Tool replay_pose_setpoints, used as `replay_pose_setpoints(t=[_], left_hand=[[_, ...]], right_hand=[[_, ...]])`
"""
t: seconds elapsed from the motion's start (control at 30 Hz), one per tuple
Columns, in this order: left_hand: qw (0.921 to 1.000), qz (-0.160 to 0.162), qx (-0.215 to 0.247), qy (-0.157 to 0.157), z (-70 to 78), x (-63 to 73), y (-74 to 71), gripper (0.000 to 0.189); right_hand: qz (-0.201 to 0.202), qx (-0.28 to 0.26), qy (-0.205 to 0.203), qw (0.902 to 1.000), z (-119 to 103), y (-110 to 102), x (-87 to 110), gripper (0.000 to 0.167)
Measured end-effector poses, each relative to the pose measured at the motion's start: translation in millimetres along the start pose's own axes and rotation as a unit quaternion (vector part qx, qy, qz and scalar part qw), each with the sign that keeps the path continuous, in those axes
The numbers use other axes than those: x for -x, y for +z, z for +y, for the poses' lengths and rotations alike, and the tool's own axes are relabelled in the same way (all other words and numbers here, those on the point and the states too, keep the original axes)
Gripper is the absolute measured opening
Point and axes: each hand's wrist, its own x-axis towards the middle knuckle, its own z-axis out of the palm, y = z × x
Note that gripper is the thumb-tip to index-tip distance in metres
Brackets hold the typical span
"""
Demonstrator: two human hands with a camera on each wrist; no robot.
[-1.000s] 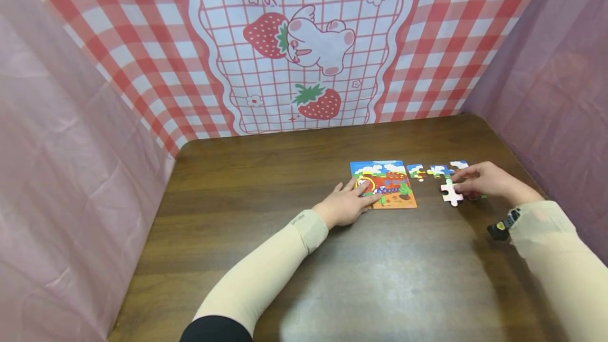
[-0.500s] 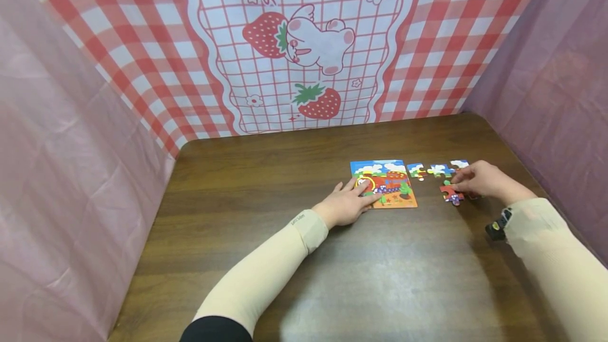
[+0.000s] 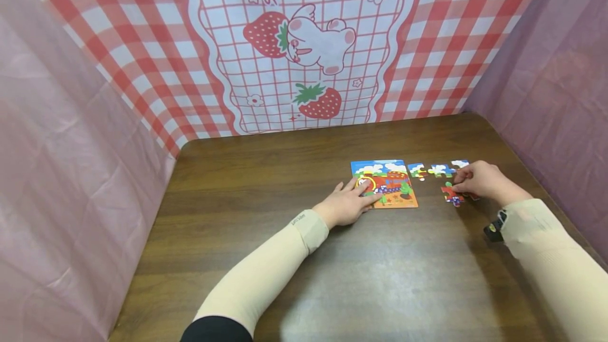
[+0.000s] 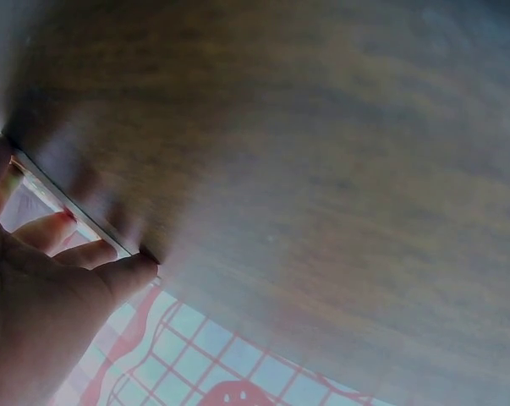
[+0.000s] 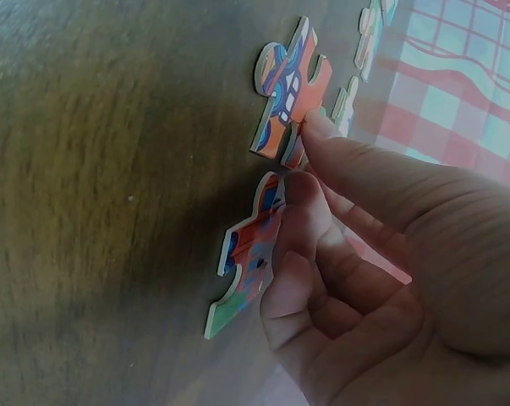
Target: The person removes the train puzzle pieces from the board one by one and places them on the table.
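My left hand rests with spread fingers on a small colourful puzzle picture with blue sky and an orange ground. In the left wrist view the fingertips lie along the thin edge of that board. Farther right, my right hand pinches a red jigsaw piece, picture side up, between thumb and forefinger. The right wrist view has the thumb tip at this jigsaw piece's edge. Another red and green jigsaw piece lies on the table under the curled fingers, partly hidden by them.
Right of the picture, several jigsaw pieces with sky and clouds lie in a row on the brown wooden table. A checked strawberry cloth hangs at the back. Pink curtains stand at both sides.
The jigsaw piece in my right hand has turned from its pale back to its red printed side. The right hand has shifted slightly left. My left hand has not moved.
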Motion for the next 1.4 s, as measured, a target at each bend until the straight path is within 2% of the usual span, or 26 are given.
replay_pose_setpoints(t=[0.37, 0.5, 0.77, 0.87, 1.07, 1.2, 1.4], left_hand=[[1.0, 0.0, 0.0, -0.004, -1.1, 2.5, 0.1, 0.053], [1.0, 0.0, 0.0, -0.006, -1.3, 3.0, 0.7, 0.053], [0.9999, 0.004, -0.012, -0.007, -2.9, 3.4, -0.1, 0.053], [0.9998, 0.004, -0.015, -0.008, -3.1, 4.5, -0.8, 0.053], [0.9995, -0.002, -0.03, -0.008, -3.0, 8.0, -2.6, 0.056], [0.9991, -0.01, -0.04, -0.009, -3.5, 11.5, -4.6, 0.059], [0.999, -0.027, -0.03, -0.02, -6.1, 15.9, -2.3, 0.062]], right_hand=[[-0.004, -0.006, 0.001, 1.0, -3, 1, 0.0, 0.019], [-0.01, -0.006, 0.002, 0.9999, -5, 1, 1.0, 0.024], [-0.012, -0.04, 0.016, 0.999, -14, 4, -3.1, 0.032], [-0.01, -0.06, 0.025, 0.9979, -23, 5, -6.5, 0.034], [0.004, -0.07, 0.0, 0.9976, -51, 8, -16.8, 0.035], [0.001, -0.083, -0.013, 0.9965, -73, 14, -25.1, 0.031], [-0.017, -0.08, -0.041, 0.9958, -106, 29, -39.1, 0.031]])
